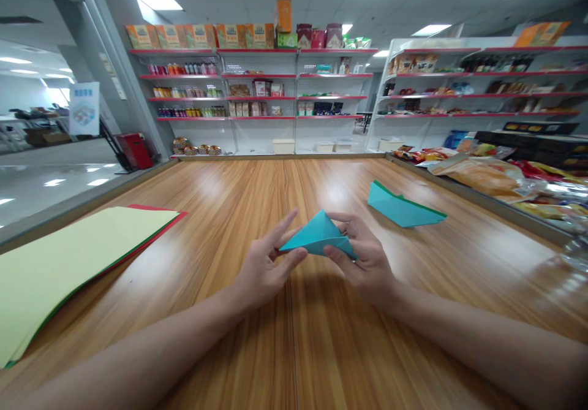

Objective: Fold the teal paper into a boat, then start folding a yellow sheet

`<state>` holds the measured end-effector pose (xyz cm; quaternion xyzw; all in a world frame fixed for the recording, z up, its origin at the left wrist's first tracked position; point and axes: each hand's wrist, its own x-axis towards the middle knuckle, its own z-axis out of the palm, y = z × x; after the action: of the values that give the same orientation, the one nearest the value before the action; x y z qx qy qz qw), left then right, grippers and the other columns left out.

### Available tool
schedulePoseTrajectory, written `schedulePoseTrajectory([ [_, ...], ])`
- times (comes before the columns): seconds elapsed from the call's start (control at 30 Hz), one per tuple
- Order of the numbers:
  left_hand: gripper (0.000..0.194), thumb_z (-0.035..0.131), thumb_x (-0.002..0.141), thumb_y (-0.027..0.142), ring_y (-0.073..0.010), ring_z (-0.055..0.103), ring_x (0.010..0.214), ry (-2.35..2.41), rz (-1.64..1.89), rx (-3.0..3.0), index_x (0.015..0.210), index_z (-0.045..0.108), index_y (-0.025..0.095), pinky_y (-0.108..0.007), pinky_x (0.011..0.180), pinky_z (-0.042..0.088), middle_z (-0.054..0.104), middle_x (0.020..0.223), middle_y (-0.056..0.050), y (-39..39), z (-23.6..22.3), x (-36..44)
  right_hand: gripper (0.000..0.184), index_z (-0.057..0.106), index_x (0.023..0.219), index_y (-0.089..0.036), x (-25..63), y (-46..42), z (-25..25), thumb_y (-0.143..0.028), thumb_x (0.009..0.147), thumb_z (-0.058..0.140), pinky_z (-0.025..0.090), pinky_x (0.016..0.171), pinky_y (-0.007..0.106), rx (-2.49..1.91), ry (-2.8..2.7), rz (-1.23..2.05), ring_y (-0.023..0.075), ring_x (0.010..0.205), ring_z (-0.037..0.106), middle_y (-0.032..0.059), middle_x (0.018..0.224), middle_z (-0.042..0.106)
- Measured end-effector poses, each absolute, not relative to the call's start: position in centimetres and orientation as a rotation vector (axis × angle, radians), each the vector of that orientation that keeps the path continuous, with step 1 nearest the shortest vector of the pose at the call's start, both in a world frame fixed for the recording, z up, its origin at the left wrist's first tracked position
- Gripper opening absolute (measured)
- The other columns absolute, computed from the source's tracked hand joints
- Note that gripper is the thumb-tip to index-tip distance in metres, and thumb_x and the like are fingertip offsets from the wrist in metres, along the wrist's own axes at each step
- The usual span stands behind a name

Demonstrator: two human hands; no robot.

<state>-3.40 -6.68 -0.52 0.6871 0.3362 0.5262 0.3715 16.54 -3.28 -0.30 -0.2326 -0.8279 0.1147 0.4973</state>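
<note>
A folded teal paper piece, shaped like a triangle, is held just above the wooden table between both hands. My left hand pinches its left corner between thumb and fingers. My right hand grips its right side, thumb underneath and fingers on top. A second folded teal paper, with a green edge, lies flat on the table behind and to the right of my hands.
A stack of coloured paper sheets, pale yellow on top with red and green below, lies at the left. Snack packets fill a raised bin along the right edge. Store shelves stand behind the table.
</note>
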Motion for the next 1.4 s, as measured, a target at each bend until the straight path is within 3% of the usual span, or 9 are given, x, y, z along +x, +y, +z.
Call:
schedulePoseTrajectory([
  [0.1, 0.075, 0.081, 0.063, 0.040, -0.0308, 0.040, 0.130, 0.906, 1.335, 2.010, 0.128, 0.047, 0.025, -0.045, 0.105, 0.038, 0.043, 0.142, -0.013, -6.8, -0.3, -3.1, 0.012, 0.071, 0.080, -0.019, 16.4, -3.5, -0.4, -0.024, 0.085, 0.061, 0.050, 0.083, 0.044, -0.533, -2.187, 0.193, 0.0248, 0.101, 0.055, 0.0123, 0.122, 0.050],
  [0.17, 0.065, 0.084, 0.057, 0.043, -0.0329, 0.032, 0.134, 0.962, 1.235, 2.138, 0.112, 0.057, 0.023, -0.045, 0.105, 0.036, 0.041, 0.140, -0.013, -7.0, -0.2, -2.6, 0.009, 0.071, 0.085, -0.021, 16.2, -3.7, -0.5, -0.024, 0.084, 0.062, 0.051, 0.084, 0.043, -0.490, -2.273, 0.196, 0.0251, 0.105, 0.054, 0.0110, 0.123, 0.049],
  [0.33, 0.023, 0.062, 0.084, 0.037, -0.0239, 0.049, 0.113, 1.110, 1.152, 2.117, 0.101, 0.069, 0.023, -0.040, 0.099, 0.041, 0.050, 0.118, -0.010, -7.4, -0.2, -1.7, 0.018, 0.069, 0.096, -0.018, 15.9, -4.0, -0.9, -0.014, 0.080, 0.062, 0.050, 0.088, 0.041, -0.482, -2.308, 0.273, 0.0249, 0.108, 0.055, 0.0117, 0.122, 0.051],
  [0.53, 0.028, 0.053, 0.090, 0.038, -0.0248, 0.045, 0.113, 1.095, 1.249, 1.896, 0.102, 0.073, 0.024, -0.042, 0.100, 0.037, 0.059, 0.102, -0.009, -6.7, -0.1, -2.4, 0.015, 0.072, 0.090, -0.019, 16.1, -3.0, -1.1, -0.028, 0.079, 0.069, 0.052, 0.083, 0.038, -0.719, -2.079, 0.448, 0.0244, 0.105, 0.057, 0.0126, 0.120, 0.054],
  [0.77, 0.031, 0.057, 0.086, 0.043, -0.0235, 0.053, 0.106, 1.039, 1.282, 1.522, 0.097, 0.075, 0.020, -0.035, 0.089, 0.044, 0.057, 0.107, -0.009, -6.4, 0.5, -2.9, 0.025, 0.065, 0.079, -0.015, 16.5, -2.3, -1.3, -0.039, 0.084, 0.064, 0.045, 0.050, 0.023, -0.725, -1.802, 1.065, 0.0110, 0.055, 0.054, 0.0021, 0.065, 0.062],
  [0.9, 0.032, 0.060, 0.083, 0.045, -0.0194, 0.060, 0.089, 0.956, 1.210, 1.406, 0.097, 0.075, 0.020, -0.027, 0.070, 0.048, 0.061, 0.107, -0.009, -6.3, 0.2, -3.0, 0.026, 0.062, 0.068, -0.016, 16.4, -2.9, -0.9, -0.037, 0.084, 0.063, 0.045, 0.055, 0.027, -0.605, -1.783, 0.989, 0.0129, 0.060, 0.054, 0.0022, 0.066, 0.060],
  [1.03, 0.040, 0.060, 0.082, 0.049, -0.0125, 0.057, 0.057, 0.918, 1.012, 1.268, 0.104, 0.072, 0.017, -0.022, 0.051, 0.044, 0.066, 0.076, -0.006, -6.2, 0.1, -3.2, 0.027, 0.061, 0.065, -0.016, 16.5, -3.2, -0.4, -0.035, 0.085, 0.061, 0.044, 0.056, 0.029, -0.582, -1.812, 0.918, 0.0144, 0.063, 0.055, 0.0037, 0.068, 0.061],
  [1.17, 0.036, 0.062, 0.081, 0.046, -0.0104, 0.051, 0.051, 0.973, 1.110, 1.407, 0.074, 0.074, 0.013, -0.020, 0.046, 0.039, 0.059, 0.059, -0.002, -6.5, 0.6, -3.2, 0.029, 0.064, 0.065, -0.016, 16.6, -3.2, -0.4, -0.035, 0.086, 0.060, 0.046, 0.058, 0.030, -0.595, -1.845, 0.918, 0.0153, 0.065, 0.056, 0.0055, 0.071, 0.064],
  [1.4, 0.040, 0.057, 0.085, 0.045, -0.0137, 0.053, 0.052, 1.076, 1.222, 1.618, 0.061, 0.065, 0.014, -0.023, 0.045, 0.041, 0.059, 0.059, -0.004, -7.1, 1.0, -3.0, 0.033, 0.061, 0.112, -0.017, 16.4, -2.9, -0.9, -0.038, 0.086, 0.061, 0.055, 0.060, 0.031, -0.566, -1.680, 1.140, 0.0159, 0.063, 0.065, 0.0034, 0.076, 0.068],
])
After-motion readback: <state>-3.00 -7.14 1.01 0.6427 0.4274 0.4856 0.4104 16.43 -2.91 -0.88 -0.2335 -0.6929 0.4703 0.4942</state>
